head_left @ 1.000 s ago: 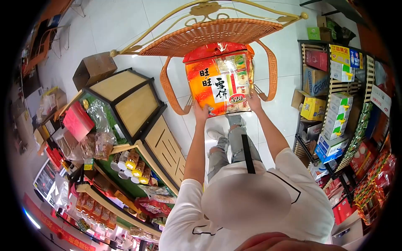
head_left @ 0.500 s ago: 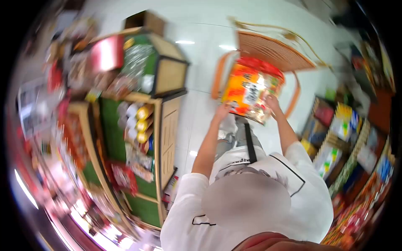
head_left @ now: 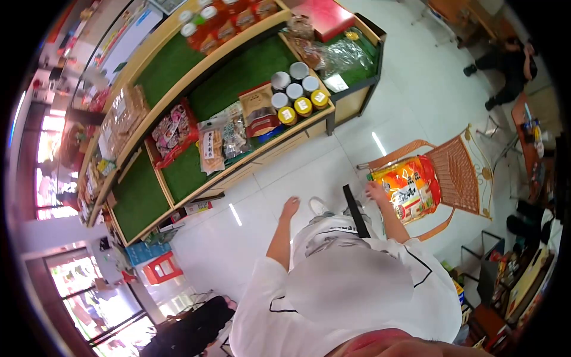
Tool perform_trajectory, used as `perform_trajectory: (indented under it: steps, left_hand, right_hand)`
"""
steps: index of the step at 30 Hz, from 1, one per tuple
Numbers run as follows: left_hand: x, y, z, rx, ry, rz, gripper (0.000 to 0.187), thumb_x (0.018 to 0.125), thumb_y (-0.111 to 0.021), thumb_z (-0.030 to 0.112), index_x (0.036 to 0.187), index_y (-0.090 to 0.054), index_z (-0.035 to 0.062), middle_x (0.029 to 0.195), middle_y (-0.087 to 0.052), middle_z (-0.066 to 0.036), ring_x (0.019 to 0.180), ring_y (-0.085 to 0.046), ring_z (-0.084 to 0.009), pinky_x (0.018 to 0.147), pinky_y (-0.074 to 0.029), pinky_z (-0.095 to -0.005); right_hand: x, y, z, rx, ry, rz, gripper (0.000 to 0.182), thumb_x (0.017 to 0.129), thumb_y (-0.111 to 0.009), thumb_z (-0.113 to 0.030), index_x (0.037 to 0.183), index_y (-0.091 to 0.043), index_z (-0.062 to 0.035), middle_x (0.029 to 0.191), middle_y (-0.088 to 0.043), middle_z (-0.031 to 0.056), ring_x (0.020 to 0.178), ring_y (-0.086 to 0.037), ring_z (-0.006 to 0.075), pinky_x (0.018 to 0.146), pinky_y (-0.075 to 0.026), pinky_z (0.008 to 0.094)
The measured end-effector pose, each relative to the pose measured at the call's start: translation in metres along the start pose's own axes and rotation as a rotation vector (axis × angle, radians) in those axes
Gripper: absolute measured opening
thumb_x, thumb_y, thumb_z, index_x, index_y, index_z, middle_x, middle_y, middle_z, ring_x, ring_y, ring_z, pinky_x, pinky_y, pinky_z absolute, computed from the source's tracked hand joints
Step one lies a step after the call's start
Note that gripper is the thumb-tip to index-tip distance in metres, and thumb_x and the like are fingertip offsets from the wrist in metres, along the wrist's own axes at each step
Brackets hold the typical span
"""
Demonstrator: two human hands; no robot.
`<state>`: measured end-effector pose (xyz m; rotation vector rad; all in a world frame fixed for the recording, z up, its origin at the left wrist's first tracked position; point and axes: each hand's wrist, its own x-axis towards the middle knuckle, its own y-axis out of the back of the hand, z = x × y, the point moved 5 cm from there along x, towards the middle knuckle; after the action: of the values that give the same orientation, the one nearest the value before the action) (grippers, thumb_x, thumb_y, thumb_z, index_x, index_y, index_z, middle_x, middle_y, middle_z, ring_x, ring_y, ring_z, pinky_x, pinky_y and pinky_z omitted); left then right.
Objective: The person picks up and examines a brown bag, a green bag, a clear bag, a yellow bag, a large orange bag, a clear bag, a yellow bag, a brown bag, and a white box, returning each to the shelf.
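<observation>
My left hand (head_left: 289, 207) is held out over the floor at my left side, fingers loosely bent and holding nothing. My right hand (head_left: 376, 191) is at the near left edge of a large orange and red food package (head_left: 407, 187), overlapping its edge, with its fingers loosely open. The shiny package has dark and white printing and lies on the seat of a woven rattan chair (head_left: 455, 172), between the orange armrests.
A green-lined display shelf (head_left: 250, 65) curves along my left, with yellow-labelled jars (head_left: 303, 107), bagged foods (head_left: 175, 132) and a red box (head_left: 324, 18). A person in dark clothes (head_left: 508, 71) is at the far right; another (head_left: 190, 330) is at lower left. A red crate (head_left: 162, 269) stands beyond the shelf.
My view has turned left, so the chair and package now appear further right. My left hand has left the package and moved out to my left. More of the shelf shows.
</observation>
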<state>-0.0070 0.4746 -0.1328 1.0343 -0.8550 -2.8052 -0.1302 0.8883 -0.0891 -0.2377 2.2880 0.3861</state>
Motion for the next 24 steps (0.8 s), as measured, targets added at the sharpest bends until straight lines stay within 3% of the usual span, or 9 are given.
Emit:
perform_trajectory:
  steps: [2,3,5,7,11,14,17,20,24]
  left_hand:
    - [-0.021,0.026,-0.101,-0.304,0.044,0.120,0.030,0.087,-0.059,0.028,0.113,-0.059,0.0131,0.093,-0.067,-0.005,0.076,-0.060,-0.0122,0.060,-0.049,-0.0279]
    - [-0.046,0.045,-0.127,-0.261,0.179,0.159,0.027,0.088,-0.058,0.027,0.112,-0.058,0.0144,0.091,-0.067,-0.003,0.073,-0.059,-0.0108,0.058,-0.047,-0.0266]
    - [-0.110,0.078,-0.151,-0.528,0.459,0.188,0.028,0.089,-0.056,0.029,0.112,-0.056,0.0137,0.092,-0.066,-0.005,0.073,-0.059,-0.0150,0.058,-0.047,-0.0294]
    - [-0.171,0.095,-0.167,-0.626,0.524,0.326,0.031,0.089,-0.054,0.031,0.114,-0.053,0.0135,0.092,-0.065,-0.007,0.073,-0.059,-0.0186,0.059,-0.047,-0.0335]
    - [-0.238,0.065,-0.223,-0.780,0.729,0.406,0.034,0.089,-0.051,0.034,0.118,-0.051,0.0151,0.097,-0.065,-0.008,0.079,-0.059,-0.0215,0.065,-0.047,-0.0394]
    - [-0.257,0.017,-0.235,-0.960,0.857,0.190,0.035,0.089,-0.051,0.035,0.119,-0.051,0.0165,0.102,-0.065,-0.007,0.083,-0.059,-0.0226,0.069,-0.047,-0.0412]
    - [-0.248,-0.001,-0.202,-0.727,0.841,-0.013,0.036,0.088,-0.054,0.038,0.119,-0.052,0.0190,0.102,-0.065,-0.006,0.084,-0.058,-0.0214,0.072,-0.047,-0.0406]
    - [-0.206,0.006,-0.176,-0.690,0.730,-0.013,0.034,0.087,-0.056,0.036,0.116,-0.055,0.0179,0.096,-0.066,-0.004,0.079,-0.058,-0.0187,0.068,-0.047,-0.0359]
    - [-0.123,0.054,-0.132,-0.563,0.455,0.114,0.037,0.088,-0.053,0.031,0.116,-0.058,0.0081,0.096,-0.067,-0.008,0.077,-0.060,-0.0165,0.067,-0.049,-0.0326]
  right_hand:
    - [-0.001,-0.039,0.000,-0.121,-0.016,-0.174,0.037,0.087,-0.057,-0.033,0.116,-0.055,-0.0088,0.089,-0.064,0.0080,0.066,-0.061,0.0172,0.055,-0.049,0.0298]
    - [0.001,-0.050,0.003,-0.163,-0.043,-0.199,0.036,0.086,-0.057,-0.032,0.115,-0.056,-0.0095,0.086,-0.064,0.0073,0.064,-0.061,0.0171,0.054,-0.049,0.0302]
    - [0.007,-0.069,0.011,-0.242,-0.098,-0.257,0.035,0.084,-0.058,-0.032,0.112,-0.057,-0.0108,0.082,-0.063,0.0059,0.060,-0.060,0.0169,0.052,-0.048,0.0311]
    - [0.015,-0.072,0.010,-0.301,-0.144,-0.245,0.035,0.085,-0.058,-0.033,0.114,-0.056,-0.0121,0.087,-0.063,0.0066,0.063,-0.061,0.0186,0.055,-0.049,0.0337]
    - [0.027,-0.074,-0.016,-0.296,-0.164,-0.221,0.037,0.084,-0.058,-0.035,0.114,-0.055,-0.0124,0.089,-0.063,0.0073,0.065,-0.062,0.0202,0.058,-0.050,0.0361]
    - [0.028,-0.078,-0.040,-0.311,-0.136,-0.204,0.036,0.085,-0.058,-0.034,0.112,-0.055,-0.0111,0.088,-0.063,0.0076,0.067,-0.062,0.0194,0.057,-0.050,0.0359]
    - [0.028,-0.091,-0.059,-0.348,-0.098,-0.225,0.034,0.085,-0.058,-0.034,0.110,-0.056,-0.0114,0.088,-0.063,0.0079,0.066,-0.061,0.0190,0.057,-0.050,0.0356]
    - [0.040,-0.107,-0.056,-0.420,-0.085,-0.270,0.036,0.085,-0.058,-0.034,0.112,-0.056,-0.0104,0.089,-0.064,0.0087,0.065,-0.062,0.0199,0.057,-0.050,0.0358]
    - [0.057,-0.132,-0.060,-0.495,-0.128,-0.330,0.035,0.084,-0.059,-0.033,0.109,-0.057,-0.0099,0.087,-0.065,0.0099,0.064,-0.063,0.0209,0.055,-0.051,0.0363]
